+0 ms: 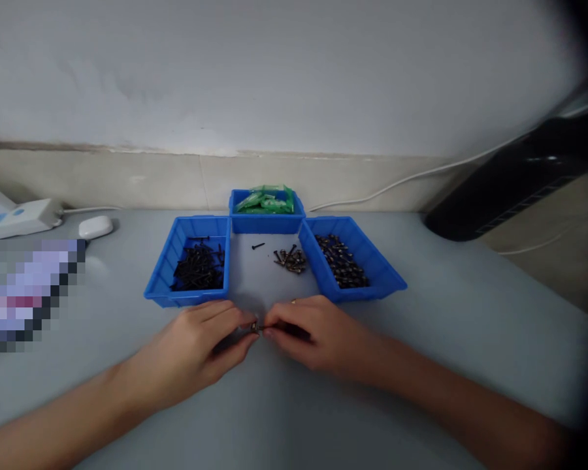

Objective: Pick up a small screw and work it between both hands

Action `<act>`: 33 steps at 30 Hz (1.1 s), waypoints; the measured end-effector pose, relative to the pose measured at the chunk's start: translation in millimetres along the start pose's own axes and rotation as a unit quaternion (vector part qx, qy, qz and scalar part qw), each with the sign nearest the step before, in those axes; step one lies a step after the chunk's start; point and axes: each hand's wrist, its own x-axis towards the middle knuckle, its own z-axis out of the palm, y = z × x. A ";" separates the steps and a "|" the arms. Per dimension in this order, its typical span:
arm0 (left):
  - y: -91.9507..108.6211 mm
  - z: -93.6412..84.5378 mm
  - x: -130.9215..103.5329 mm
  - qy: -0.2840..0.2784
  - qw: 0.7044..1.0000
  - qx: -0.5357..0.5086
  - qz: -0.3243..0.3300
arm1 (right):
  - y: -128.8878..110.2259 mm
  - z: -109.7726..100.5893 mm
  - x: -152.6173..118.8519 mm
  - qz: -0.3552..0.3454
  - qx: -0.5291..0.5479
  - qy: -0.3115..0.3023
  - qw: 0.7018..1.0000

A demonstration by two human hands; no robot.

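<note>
My left hand (200,346) pinches a small metal piece (255,326) between thumb and forefinger. The fingertips of my right hand (318,333) are closed at the other side of that piece, on what looks like a thin dark screw, mostly hidden. Beyond my left hand is a blue bin (187,297) of black screws (198,267). A second blue bin (385,277), beyond my right hand, holds small metal parts (343,264). Between the bins lie a loose black screw (258,246) and a small pile of metal pieces with screws (291,260).
A third blue bin (267,225) with green packets (269,201) stands at the back, by the wall. On the left are a white case (95,226), a power strip (24,217) and a pixelated screen (27,287). A black cylindrical object (509,183) stands at the right.
</note>
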 end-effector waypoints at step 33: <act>6.8 -0.7 3.1 0.042 0.999 -0.018 -0.016 | -1.2 0.7 0.5 0.014 -0.001 0.012 1.000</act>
